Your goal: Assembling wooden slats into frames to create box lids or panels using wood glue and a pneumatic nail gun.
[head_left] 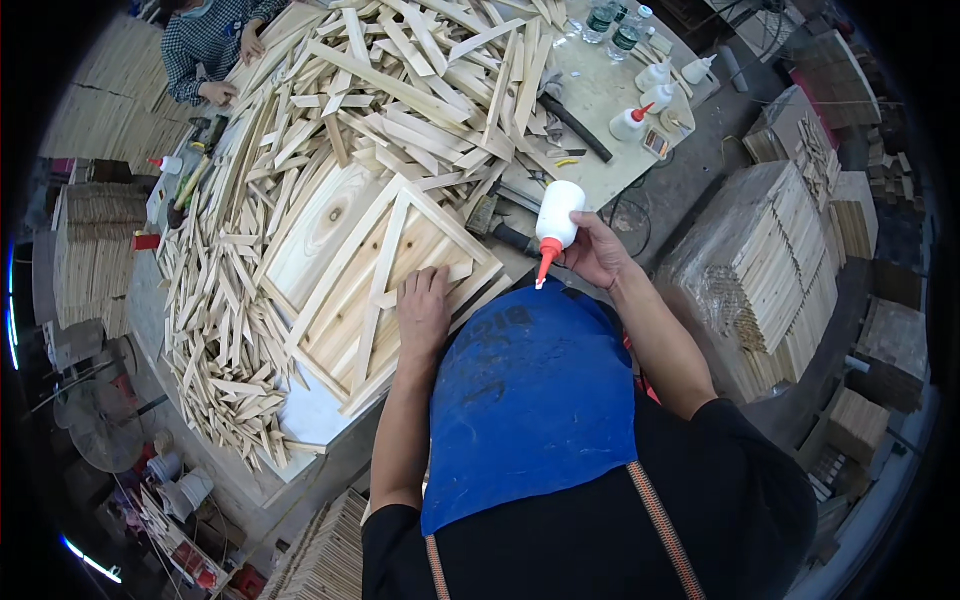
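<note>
My right hand [600, 252] is closed round a white squeeze bottle [561, 208] with a red nozzle. The bottle is tipped nozzle-down, with something white at its tip, just above my blue apron. On the bench in front of me lies a framed wooden panel [345, 308], a long slanting strip running across it. My left hand [424, 305] is over a short wooden strip [459, 272] on that panel, fingers bent and close together, holding it down. Another wooden panel [325, 217] shows partly beneath the framed one.
Loose wood strips [400, 95] heap over the bench. Hammers [515, 238] lie beyond the panel. At the right of the table [600, 100] stand more glue bottles [630, 122] and water bottles [627, 38]. A co-worker [205, 50] is at the far left. Wrapped wood stacks [750, 265] stand right.
</note>
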A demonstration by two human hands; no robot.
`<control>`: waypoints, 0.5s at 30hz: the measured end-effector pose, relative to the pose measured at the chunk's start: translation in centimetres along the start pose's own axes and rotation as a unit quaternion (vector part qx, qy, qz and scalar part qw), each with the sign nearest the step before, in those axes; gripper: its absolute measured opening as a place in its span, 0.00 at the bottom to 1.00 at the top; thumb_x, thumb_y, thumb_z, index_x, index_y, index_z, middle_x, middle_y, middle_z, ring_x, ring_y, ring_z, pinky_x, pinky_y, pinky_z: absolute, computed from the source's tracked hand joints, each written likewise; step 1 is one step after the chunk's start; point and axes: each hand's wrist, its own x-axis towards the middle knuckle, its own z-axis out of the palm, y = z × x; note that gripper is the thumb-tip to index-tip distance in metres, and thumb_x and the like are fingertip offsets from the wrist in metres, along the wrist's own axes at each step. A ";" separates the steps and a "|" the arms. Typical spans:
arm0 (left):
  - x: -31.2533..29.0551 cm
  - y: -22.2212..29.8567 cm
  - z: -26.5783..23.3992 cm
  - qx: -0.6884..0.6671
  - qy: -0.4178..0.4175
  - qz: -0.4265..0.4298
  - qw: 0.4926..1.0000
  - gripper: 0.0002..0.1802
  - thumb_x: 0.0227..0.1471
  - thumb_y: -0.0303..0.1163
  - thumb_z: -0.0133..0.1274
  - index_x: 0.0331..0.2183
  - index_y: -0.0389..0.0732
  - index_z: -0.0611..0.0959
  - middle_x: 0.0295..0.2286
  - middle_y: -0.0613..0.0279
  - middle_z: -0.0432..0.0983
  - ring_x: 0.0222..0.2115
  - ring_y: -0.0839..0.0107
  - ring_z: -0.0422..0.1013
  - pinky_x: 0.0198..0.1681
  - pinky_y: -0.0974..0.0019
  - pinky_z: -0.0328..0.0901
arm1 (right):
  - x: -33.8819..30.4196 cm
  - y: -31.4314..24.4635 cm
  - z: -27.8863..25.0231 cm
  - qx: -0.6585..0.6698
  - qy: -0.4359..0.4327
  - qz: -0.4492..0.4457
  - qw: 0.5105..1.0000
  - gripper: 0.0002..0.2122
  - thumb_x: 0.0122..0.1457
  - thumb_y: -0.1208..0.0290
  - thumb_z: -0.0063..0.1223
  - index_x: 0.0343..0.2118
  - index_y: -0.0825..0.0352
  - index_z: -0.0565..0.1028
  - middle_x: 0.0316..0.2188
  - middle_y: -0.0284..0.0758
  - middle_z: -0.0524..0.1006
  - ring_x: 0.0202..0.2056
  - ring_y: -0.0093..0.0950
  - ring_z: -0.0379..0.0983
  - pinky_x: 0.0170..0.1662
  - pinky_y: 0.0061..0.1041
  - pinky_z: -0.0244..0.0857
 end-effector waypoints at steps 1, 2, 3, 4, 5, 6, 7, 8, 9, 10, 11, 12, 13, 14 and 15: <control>-0.1 0.0 0.0 -0.009 -0.012 -0.006 1.000 0.16 0.56 0.26 0.52 0.47 0.39 0.83 0.44 0.55 0.79 0.46 0.55 0.73 0.51 0.52 0.66 | -0.1 0.1 -0.1 0.004 0.001 -0.003 1.000 0.32 0.59 0.57 0.63 0.61 0.68 0.65 0.50 0.41 0.77 0.49 0.36 0.78 0.52 0.36 0.75; -0.1 -0.1 0.0 -0.018 -0.024 -0.013 0.999 0.16 0.56 0.26 0.52 0.47 0.39 0.82 0.44 0.54 0.79 0.46 0.54 0.73 0.51 0.51 0.66 | -0.2 0.2 -0.1 0.010 0.007 -0.005 1.000 0.32 0.59 0.57 0.63 0.61 0.68 0.65 0.50 0.41 0.77 0.49 0.36 0.78 0.52 0.36 0.75; 0.1 -0.1 -0.1 -0.028 -0.034 -0.021 0.999 0.16 0.56 0.26 0.53 0.47 0.39 0.82 0.44 0.53 0.78 0.46 0.53 0.72 0.51 0.50 0.66 | -0.3 0.3 -0.1 0.015 0.013 -0.006 1.000 0.32 0.59 0.57 0.63 0.61 0.68 0.65 0.50 0.41 0.77 0.49 0.36 0.78 0.52 0.36 0.75; 0.3 -0.2 -0.3 -0.027 -0.035 -0.018 0.999 0.16 0.56 0.26 0.53 0.47 0.39 0.82 0.44 0.53 0.78 0.46 0.53 0.72 0.51 0.50 0.66 | -0.4 0.3 0.0 0.019 0.018 -0.007 1.000 0.32 0.59 0.58 0.63 0.61 0.68 0.65 0.50 0.41 0.77 0.50 0.36 0.78 0.52 0.35 0.76; 0.5 -0.4 -0.5 -0.043 -0.051 -0.027 0.997 0.16 0.57 0.26 0.53 0.48 0.38 0.82 0.45 0.53 0.78 0.47 0.52 0.72 0.52 0.50 0.65 | -0.4 0.4 -0.2 0.021 0.019 -0.009 1.000 0.32 0.59 0.58 0.63 0.61 0.68 0.65 0.50 0.41 0.77 0.50 0.36 0.78 0.52 0.35 0.76; 0.7 -0.5 -0.7 -0.058 -0.068 -0.036 0.995 0.16 0.57 0.26 0.52 0.48 0.38 0.82 0.45 0.52 0.78 0.48 0.51 0.72 0.53 0.49 0.65 | -0.5 0.4 -0.4 0.029 0.012 -0.010 0.999 0.32 0.59 0.58 0.63 0.61 0.68 0.65 0.50 0.41 0.77 0.50 0.36 0.78 0.51 0.35 0.76; 0.9 -0.6 -0.8 -0.074 -0.084 -0.045 0.993 0.16 0.57 0.26 0.52 0.48 0.38 0.82 0.46 0.52 0.77 0.48 0.51 0.71 0.54 0.49 0.64 | -0.5 0.5 -0.6 0.036 0.005 -0.011 0.999 0.32 0.59 0.58 0.63 0.61 0.68 0.65 0.50 0.42 0.77 0.50 0.37 0.78 0.51 0.35 0.76; 1.2 -0.7 -0.7 -0.073 -0.084 -0.044 0.993 0.16 0.57 0.26 0.52 0.48 0.38 0.82 0.46 0.52 0.77 0.48 0.51 0.71 0.54 0.49 0.64 | -0.5 0.5 -0.6 0.043 -0.002 -0.010 0.999 0.32 0.59 0.58 0.62 0.62 0.69 0.65 0.50 0.42 0.77 0.50 0.37 0.78 0.51 0.35 0.76; 1.7 -0.7 -0.3 -0.064 -0.030 -0.048 0.996 0.17 0.57 0.26 0.52 0.48 0.38 0.82 0.46 0.52 0.77 0.49 0.50 0.71 0.55 0.49 0.64 | -0.4 0.5 -0.6 0.043 -0.003 -0.011 0.999 0.32 0.59 0.58 0.62 0.62 0.69 0.65 0.50 0.42 0.77 0.50 0.37 0.78 0.51 0.35 0.76; 2.1 -0.6 0.0 -0.054 0.023 -0.051 0.997 0.17 0.57 0.26 0.52 0.49 0.38 0.81 0.46 0.51 0.77 0.50 0.50 0.71 0.56 0.50 0.63 | -0.4 0.6 -0.6 0.045 -0.002 -0.011 0.999 0.32 0.59 0.58 0.62 0.62 0.69 0.65 0.50 0.42 0.77 0.50 0.37 0.78 0.51 0.35 0.76; 2.2 -0.7 0.1 -0.044 0.077 -0.055 0.995 0.17 0.57 0.25 0.52 0.49 0.38 0.81 0.47 0.51 0.76 0.50 0.50 0.70 0.56 0.50 0.63 | -0.4 0.7 -0.6 0.047 -0.001 -0.010 0.999 0.32 0.59 0.59 0.62 0.62 0.69 0.65 0.50 0.42 0.77 0.50 0.37 0.78 0.51 0.35 0.76; 1.9 -0.9 -0.2 -0.043 0.078 -0.056 0.994 0.17 0.57 0.25 0.52 0.49 0.38 0.81 0.47 0.51 0.76 0.50 0.50 0.70 0.56 0.50 0.63 | -0.4 0.8 -0.5 0.049 -0.001 -0.010 0.999 0.32 0.59 0.59 0.62 0.62 0.69 0.65 0.50 0.42 0.77 0.49 0.37 0.78 0.50 0.35 0.76; 1.4 -1.0 -0.7 -0.034 0.060 -0.036 0.997 0.17 0.57 0.26 0.53 0.49 0.39 0.81 0.46 0.52 0.76 0.51 0.51 0.70 0.57 0.50 0.63 | -0.5 0.9 -0.5 0.050 0.000 -0.010 0.999 0.32 0.59 0.59 0.62 0.62 0.69 0.65 0.50 0.42 0.77 0.49 0.37 0.78 0.50 0.35 0.76; 0.9 -1.0 -1.2 -0.025 0.042 -0.016 0.999 0.18 0.56 0.26 0.54 0.49 0.39 0.81 0.46 0.52 0.77 0.51 0.51 0.70 0.57 0.51 0.63 | -0.6 0.9 -0.5 0.046 0.004 -0.014 0.999 0.32 0.59 0.59 0.62 0.62 0.69 0.65 0.51 0.43 0.77 0.50 0.37 0.78 0.51 0.36 0.76; 0.6 -1.1 -1.5 -0.015 0.024 0.003 1.000 0.18 0.55 0.27 0.55 0.49 0.40 0.81 0.46 0.53 0.77 0.51 0.52 0.70 0.57 0.51 0.62 | -0.7 1.0 -0.4 0.041 0.007 -0.017 0.999 0.32 0.59 0.59 0.62 0.61 0.69 0.65 0.51 0.43 0.77 0.50 0.37 0.78 0.52 0.36 0.75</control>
